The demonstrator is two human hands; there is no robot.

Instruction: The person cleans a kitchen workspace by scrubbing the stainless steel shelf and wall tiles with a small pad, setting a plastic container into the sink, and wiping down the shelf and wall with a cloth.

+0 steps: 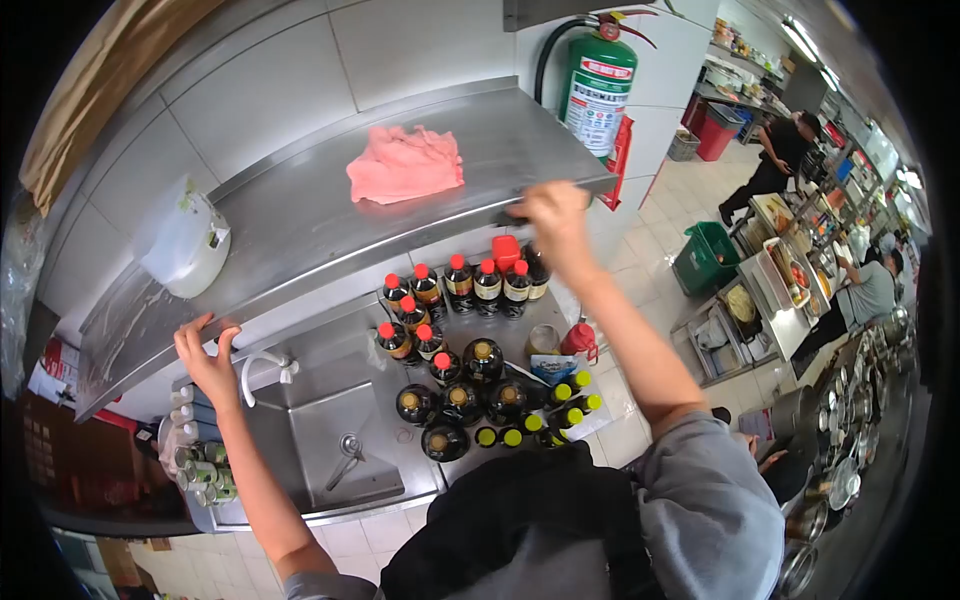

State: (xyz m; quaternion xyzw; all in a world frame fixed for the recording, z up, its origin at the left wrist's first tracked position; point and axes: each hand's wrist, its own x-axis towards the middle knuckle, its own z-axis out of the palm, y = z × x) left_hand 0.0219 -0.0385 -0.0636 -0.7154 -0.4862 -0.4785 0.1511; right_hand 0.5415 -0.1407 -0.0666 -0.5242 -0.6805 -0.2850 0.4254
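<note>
My left hand (207, 365) is at the front edge of the steel shelf (300, 235), its fingers curled against the lip. Farther right along that edge, my right hand (558, 225) is closed and smeared by motion. Something small and dark (515, 212) shows at its fingers, too blurred to name. A crumpled pink cloth (405, 165) lies on the shelf between my hands, nearer the wall. Toward the shelf's left end is a white plastic container (190, 245).
Below the shelf, several red-capped sauce bottles (487, 287), large dark bottles (462, 403) and green-capped bottles (512, 438) crowd the counter beside a sink (335, 440). A green fire extinguisher (598, 95) hangs at the shelf's right end. Other people work at the right.
</note>
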